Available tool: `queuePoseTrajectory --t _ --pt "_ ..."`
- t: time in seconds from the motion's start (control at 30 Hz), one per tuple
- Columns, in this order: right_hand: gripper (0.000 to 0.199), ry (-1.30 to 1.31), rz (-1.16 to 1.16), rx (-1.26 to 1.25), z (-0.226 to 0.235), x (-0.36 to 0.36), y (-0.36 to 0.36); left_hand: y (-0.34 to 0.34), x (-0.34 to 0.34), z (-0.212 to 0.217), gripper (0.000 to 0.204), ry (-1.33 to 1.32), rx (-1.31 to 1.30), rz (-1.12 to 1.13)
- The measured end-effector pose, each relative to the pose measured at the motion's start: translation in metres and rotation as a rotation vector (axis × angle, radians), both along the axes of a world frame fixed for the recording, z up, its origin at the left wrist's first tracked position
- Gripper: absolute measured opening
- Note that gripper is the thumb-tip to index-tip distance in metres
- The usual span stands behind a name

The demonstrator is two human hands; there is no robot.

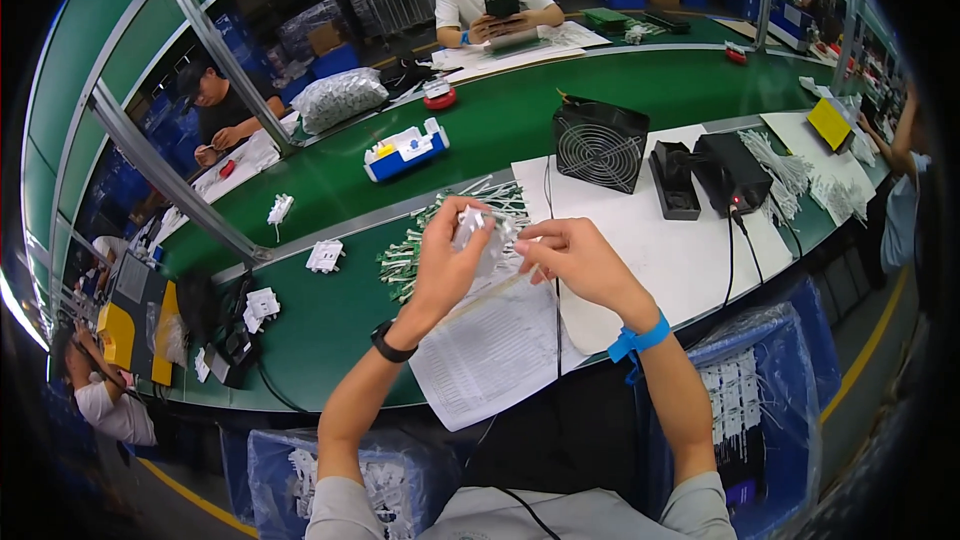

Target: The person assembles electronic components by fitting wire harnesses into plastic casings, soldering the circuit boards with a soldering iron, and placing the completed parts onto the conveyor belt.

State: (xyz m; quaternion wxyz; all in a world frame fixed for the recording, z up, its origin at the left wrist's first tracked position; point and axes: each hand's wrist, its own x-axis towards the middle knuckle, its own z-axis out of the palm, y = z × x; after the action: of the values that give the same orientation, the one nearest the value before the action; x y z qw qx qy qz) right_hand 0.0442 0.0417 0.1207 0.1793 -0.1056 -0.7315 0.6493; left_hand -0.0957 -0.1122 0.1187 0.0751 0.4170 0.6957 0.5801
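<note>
My left hand (pixel 443 262), with a black band at its wrist, is closed around a small white plastic housing (pixel 467 229) above the bench. Just right of it, my right hand (pixel 588 262), with a blue wrist strap (pixel 640 337), has thumb and forefinger pinched close to the housing. What those fingertips hold, if anything, is too small to make out. Behind and left of my hands lies a pile of small green circuit boards with white wires (pixel 400 262). Beneath them a printed sheet of paper (pixel 490 365) hangs toward the bench's front edge.
A black fan (pixel 600 147) and a black power box (pixel 733 172) with cables stand right. White housings (pixel 325 256) lie left. A blue-and-white device (pixel 407 151) sits on the green belt (pixel 500 120). Plastic-lined blue bins (pixel 275 440) flank me below. Other people work around the line.
</note>
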Motion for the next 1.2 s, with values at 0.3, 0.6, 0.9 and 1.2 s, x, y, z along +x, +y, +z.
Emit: queuePoseTrajectory --t 0.3,0.6,0.9,1.2 --pt "0.040 -0.028 -0.542 1.051 -0.027 0.013 -0.016 0.104 0.030 -0.022 0.024 -0.584 0.241 -0.118" --pt "0.027 0.201 -0.544 -0.066 -0.049 0.056 0.098 0.137 0.022 -0.060 0.033 -0.395 -0.035 -0.259" --pt "0.025 0.019 -0.947 0.335 -0.072 0.026 0.207 0.139 0.043 -0.083 0.046 -0.231 -0.381 -0.479" --pt "0.023 0.211 -1.139 0.684 -0.065 0.043 0.209 0.147 0.052 -0.079 0.029 0.153 -0.507 -0.288"
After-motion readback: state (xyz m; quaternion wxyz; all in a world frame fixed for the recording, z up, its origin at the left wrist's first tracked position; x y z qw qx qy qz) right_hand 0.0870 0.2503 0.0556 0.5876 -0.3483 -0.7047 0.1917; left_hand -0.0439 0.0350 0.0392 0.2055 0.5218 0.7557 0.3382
